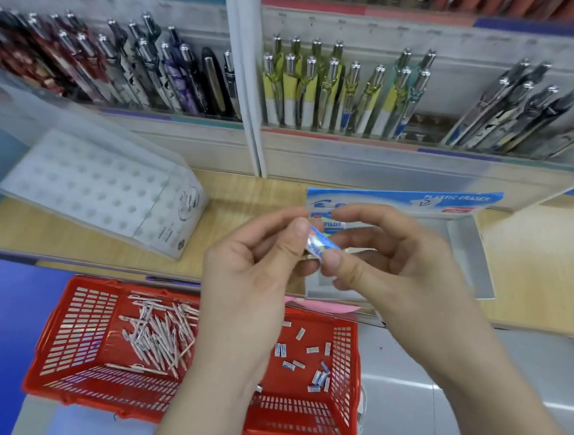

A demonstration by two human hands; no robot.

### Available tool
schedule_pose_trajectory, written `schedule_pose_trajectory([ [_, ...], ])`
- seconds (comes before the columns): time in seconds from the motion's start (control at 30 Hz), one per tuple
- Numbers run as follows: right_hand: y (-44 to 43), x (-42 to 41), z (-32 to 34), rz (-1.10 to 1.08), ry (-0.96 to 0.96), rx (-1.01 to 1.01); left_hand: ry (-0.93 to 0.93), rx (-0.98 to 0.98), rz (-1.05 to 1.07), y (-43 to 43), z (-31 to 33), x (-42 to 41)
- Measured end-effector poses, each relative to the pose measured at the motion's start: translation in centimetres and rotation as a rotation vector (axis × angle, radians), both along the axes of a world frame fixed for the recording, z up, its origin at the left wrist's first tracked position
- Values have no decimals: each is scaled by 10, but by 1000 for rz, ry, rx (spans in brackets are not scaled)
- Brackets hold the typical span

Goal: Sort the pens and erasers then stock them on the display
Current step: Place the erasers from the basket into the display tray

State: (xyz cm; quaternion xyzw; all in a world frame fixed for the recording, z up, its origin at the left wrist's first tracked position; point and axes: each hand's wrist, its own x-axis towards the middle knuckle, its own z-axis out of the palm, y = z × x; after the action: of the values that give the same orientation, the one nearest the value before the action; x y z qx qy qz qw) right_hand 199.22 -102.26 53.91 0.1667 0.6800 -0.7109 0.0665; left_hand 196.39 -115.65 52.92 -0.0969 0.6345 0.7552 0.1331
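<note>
A blue-and-white eraser (318, 245) is held above the wooden shelf (246, 193), pinched at one end by the thumb and curled fingers of the left hand (258, 253) and at the other by those of the right hand (392, 256). Both forearms are raised over the red basket (73, 334), in which pens (159, 337) and loose erasers (319, 379) lie.

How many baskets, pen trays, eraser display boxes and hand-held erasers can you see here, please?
Red plastic slotted basket: 1
White plastic pen tray with round holes: 1
Blue-and-white cardboard eraser display box: 1
Blue-and-white wrapped eraser pinched between left hand and right hand: 1
Total: 4
</note>
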Motion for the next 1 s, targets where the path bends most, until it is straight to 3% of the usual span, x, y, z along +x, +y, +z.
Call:
schedule_pose_trajectory([
  [0.07, -2, 1, -3, -67, 38, -10, 19, -12, 31, 4, -2, 2],
  [0.2, 3, 6, -10, -73, 47, 38, 94, -237, 9, 0, -8, 2],
  [0.37, 9, 8, -20, 87, 25, 576, 192, -629, -124, -5, -20, 4],
  [0.47, 9, 6, -23, 155, 25, 798, 262, -706, -139, -5, -28, 1],
  [0.73, 1, -4, -26, 168, -66, 877, 320, -781, -174, 4, -38, 0],
  [0.9, 7, -10, -27, 122, -113, 722, 238, -739, -138, 6, -34, -1],
  [1.0, 4, -14, -36, 160, -77, 751, 231, -766, -180, 6, -34, -4],
])
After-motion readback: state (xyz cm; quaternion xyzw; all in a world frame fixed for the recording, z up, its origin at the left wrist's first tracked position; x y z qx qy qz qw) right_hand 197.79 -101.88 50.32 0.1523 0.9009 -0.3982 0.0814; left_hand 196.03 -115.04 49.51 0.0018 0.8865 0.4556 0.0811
